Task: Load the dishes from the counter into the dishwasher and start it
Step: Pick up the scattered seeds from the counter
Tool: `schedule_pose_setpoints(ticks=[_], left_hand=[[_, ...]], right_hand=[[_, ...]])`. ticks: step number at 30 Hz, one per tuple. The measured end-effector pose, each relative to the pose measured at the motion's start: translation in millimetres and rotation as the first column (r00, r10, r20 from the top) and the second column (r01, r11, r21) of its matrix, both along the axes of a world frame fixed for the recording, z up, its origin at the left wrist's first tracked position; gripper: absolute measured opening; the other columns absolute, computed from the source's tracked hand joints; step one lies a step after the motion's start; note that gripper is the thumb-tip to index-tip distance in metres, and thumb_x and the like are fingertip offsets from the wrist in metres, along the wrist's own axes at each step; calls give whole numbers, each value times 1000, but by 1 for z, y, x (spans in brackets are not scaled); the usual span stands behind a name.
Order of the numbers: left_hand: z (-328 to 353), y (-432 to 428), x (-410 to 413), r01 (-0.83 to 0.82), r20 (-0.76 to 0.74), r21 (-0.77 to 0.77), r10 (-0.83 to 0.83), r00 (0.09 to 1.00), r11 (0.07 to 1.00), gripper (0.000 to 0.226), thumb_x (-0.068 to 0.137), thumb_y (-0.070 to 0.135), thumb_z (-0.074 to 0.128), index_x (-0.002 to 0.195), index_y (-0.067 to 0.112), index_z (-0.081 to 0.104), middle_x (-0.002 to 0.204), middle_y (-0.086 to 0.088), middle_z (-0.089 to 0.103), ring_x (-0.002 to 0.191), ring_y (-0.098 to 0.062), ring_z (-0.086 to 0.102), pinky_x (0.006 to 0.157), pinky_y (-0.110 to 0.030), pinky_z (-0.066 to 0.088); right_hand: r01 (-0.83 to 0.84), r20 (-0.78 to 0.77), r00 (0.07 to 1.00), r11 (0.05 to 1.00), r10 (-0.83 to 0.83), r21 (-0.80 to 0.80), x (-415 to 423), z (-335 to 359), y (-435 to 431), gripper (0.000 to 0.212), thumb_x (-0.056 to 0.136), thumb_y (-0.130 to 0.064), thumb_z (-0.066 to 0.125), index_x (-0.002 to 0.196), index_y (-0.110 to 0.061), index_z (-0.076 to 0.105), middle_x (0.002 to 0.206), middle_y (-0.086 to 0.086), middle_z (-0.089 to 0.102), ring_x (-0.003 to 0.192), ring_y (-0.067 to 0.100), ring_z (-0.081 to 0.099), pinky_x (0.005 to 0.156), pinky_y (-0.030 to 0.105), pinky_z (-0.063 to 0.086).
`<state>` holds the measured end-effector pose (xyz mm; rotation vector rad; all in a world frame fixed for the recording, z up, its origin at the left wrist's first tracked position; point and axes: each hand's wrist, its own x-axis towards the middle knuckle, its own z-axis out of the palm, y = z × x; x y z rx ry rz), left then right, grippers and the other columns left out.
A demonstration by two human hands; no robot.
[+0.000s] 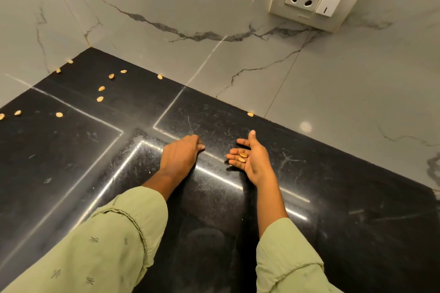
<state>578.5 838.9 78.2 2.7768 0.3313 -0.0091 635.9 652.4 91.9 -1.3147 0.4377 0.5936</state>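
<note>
On the black bench (333, 197), I see my left hand (181, 157) palm down with fingers curled; whether it pinches something I cannot tell. My right hand (250, 157) lies wide, palm up, carrying two seeds (242, 157). Other loose seeds (101, 88) lie scattered near the marble wall (142, 7). Where the dishes are I cannot tell.

Illumination moderate, even, warm-tinted. Polished black tabletop (357, 209) shows bright linear glare streaks running between left hand (181, 156) and right hand (251, 158) and out to either side. Round hotspot on wall (309, 78) beyond right hand. Soft shadows under both wrists. Edges bowed by wide-angle lens.
</note>
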Motion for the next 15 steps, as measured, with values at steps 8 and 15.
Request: schedule_pose_setpoints(ticks=[8, 15], left_hand=[[18, -31, 7, -344, -252, -893, 311, 916, 290, 23, 106, 28, 46, 90, 14, 55, 64, 2, 44, 53, -9, 41, 45, -19, 32], [20, -31, 6, -415, -524, -777, 123, 843, -473, 37, 106, 23, 36, 105, 0, 65, 88, -15, 67, 82, -25, 67, 74, -37, 59]], right_hand=[[227, 322, 945, 818, -55, -529, 43, -7, 17, 13, 89, -25, 70, 96, -15, 68, 90, 4, 66, 82, 21, 63, 69, 30, 46], [225, 369, 920, 594, 132, -773, 77, -3, 32, 28, 90, -29, 69, 117, -22, 69, 114, 3, 68, 103, 25, 63, 75, 28, 41]])
